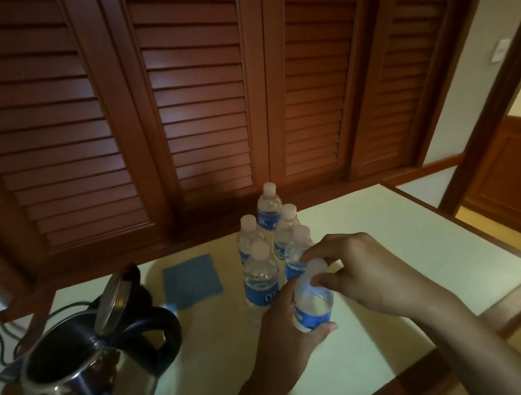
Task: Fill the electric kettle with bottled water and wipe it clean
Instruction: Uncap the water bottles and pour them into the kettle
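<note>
And there it was, the small clear plastic water bottle with a blue label (312, 302), up off the pale cream tabletop (402, 235) and tilted a touch to the left. The left hand (288, 328) came up from below and had it by the lower body, its grip wrapped round the label with the thumb showing on the right side. The right hand (367, 272) reached in from the right, and its grip was narrow, thumb and fingertips pinched on the white screw cap (317, 268). Whether that cap was loose or tight, I could not tell.

Just behind the held bottle stood five more clear water bottles (260, 285), all capped, all upright, bunched close together near the back of the tabletop. To their left lay a blue square cloth (191, 281), flat, apart from both hands.

Down in the near left corner sat the stainless-steel electric kettle (99, 370), well apart from the bottle in hand. Its hinged lid (112, 301) stood up and open, the dark inside on show, though how much was in there was too dim to read. Its black handle (161, 334) pointed toward the cloth. A dark cord (4, 344) trailed off at the left edge. Brown louvred wooden doors (197, 103) filled the whole background behind the tabletop.
</note>
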